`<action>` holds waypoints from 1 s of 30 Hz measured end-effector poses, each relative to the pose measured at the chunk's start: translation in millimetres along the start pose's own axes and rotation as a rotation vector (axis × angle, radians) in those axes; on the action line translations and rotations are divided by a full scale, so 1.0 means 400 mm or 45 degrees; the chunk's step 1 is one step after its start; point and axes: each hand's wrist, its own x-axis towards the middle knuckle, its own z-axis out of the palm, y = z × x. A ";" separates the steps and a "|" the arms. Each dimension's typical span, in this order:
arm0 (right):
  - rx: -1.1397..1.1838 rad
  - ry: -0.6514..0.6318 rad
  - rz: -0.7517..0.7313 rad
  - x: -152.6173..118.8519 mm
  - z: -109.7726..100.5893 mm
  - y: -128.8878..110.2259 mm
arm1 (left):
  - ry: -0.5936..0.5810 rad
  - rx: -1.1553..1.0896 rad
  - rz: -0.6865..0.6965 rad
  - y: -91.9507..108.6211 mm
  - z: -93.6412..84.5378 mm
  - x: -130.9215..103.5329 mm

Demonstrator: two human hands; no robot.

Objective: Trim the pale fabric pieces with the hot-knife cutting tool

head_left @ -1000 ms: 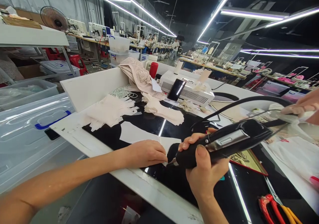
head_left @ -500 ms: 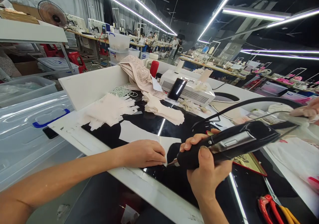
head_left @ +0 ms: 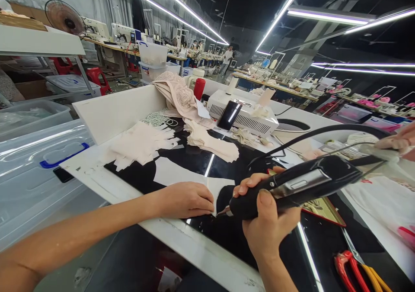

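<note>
The cutter [head_left: 292, 188] is held tight in the right hand [head_left: 267, 223], tip aimed left at the fabric [head_left: 181, 177] pinned flat under the left hand [head_left: 186, 200].

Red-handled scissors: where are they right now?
In the head view the red-handled scissors lie at the bottom right on the black worktop, right of the right hand gripping the black tool.
</note>
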 end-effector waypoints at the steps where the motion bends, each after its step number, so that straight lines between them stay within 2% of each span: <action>1: 0.001 0.002 0.001 0.000 0.000 0.000 | 0.007 0.003 0.005 0.001 -0.001 0.000; 18: -0.008 0.080 -0.008 0.006 0.015 -0.007 | 0.040 0.014 0.017 -0.002 0.006 -0.005; 30: -0.024 0.064 0.014 0.003 0.015 0.001 | 0.060 0.011 0.007 0.000 0.010 -0.005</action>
